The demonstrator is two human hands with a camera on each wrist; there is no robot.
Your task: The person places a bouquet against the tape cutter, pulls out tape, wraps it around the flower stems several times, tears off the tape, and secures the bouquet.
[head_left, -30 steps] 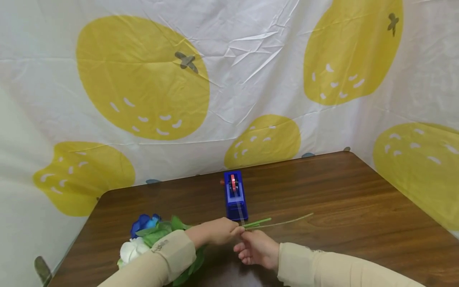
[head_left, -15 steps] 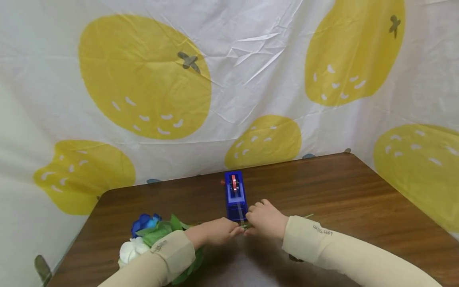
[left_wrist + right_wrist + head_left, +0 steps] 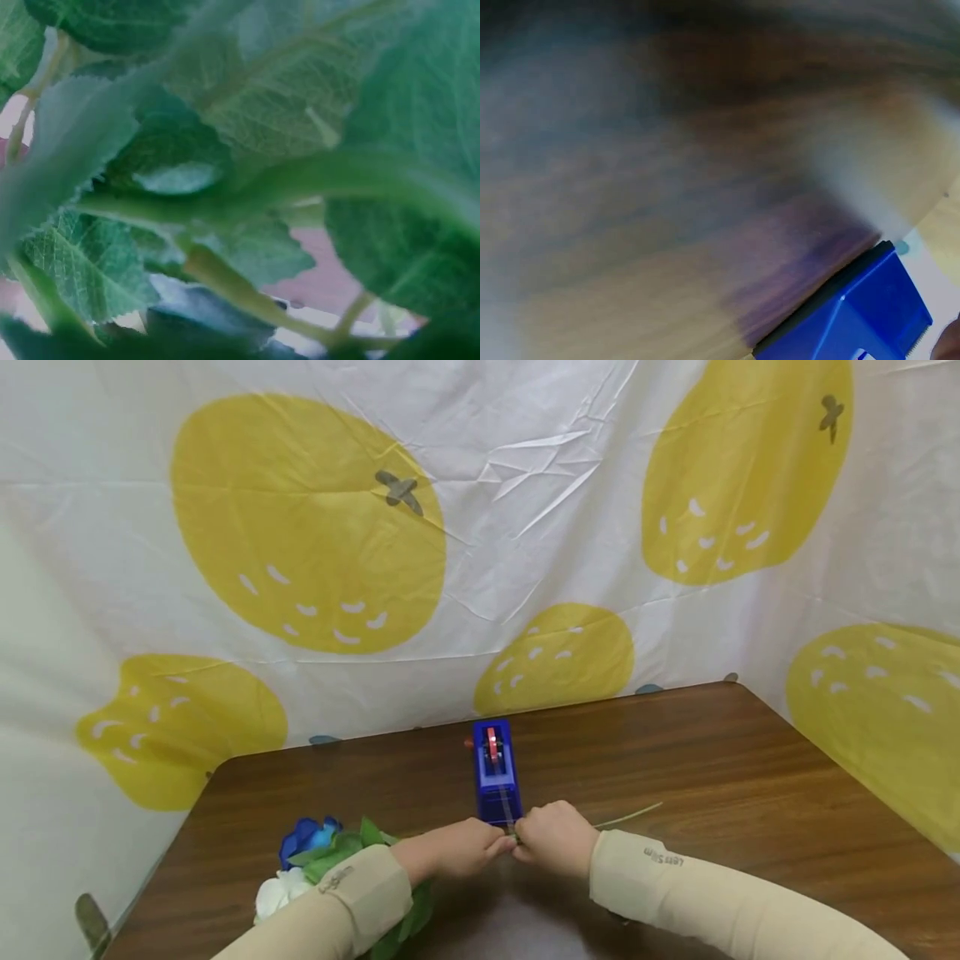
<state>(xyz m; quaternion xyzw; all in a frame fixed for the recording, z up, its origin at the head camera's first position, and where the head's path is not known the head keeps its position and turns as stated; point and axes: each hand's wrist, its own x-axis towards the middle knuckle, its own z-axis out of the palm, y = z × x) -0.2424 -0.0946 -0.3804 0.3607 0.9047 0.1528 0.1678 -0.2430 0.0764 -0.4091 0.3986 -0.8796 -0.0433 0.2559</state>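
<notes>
My left hand (image 3: 465, 847) grips the stems of artificial flowers just in front of a blue tape dispenser (image 3: 486, 810). Beside it, its fingertips almost meeting the left ones, my right hand (image 3: 558, 841) curls over the same stems. One thin stem (image 3: 630, 815) sticks out to the right past it. A clear tape strip (image 3: 505, 797) runs from the dispenser down to the hands; its end is hidden by the fingers. Left of my left wrist lie a blue flower (image 3: 307, 839), a white flower (image 3: 280, 893) and green leaves (image 3: 330, 858). Leaves (image 3: 82, 270) fill the left wrist view.
The brown wooden table (image 3: 697, 760) carries all of this. Behind it hangs a white curtain (image 3: 517, 527) with yellow fruit prints. In the right wrist view, the dispenser (image 3: 855, 315) shows at the lower right; the rest is blurred.
My right hand has turned over from below the stems to on top of them, now covering the green stem ends, and has dipped slightly. The left hand has stayed nearly still.
</notes>
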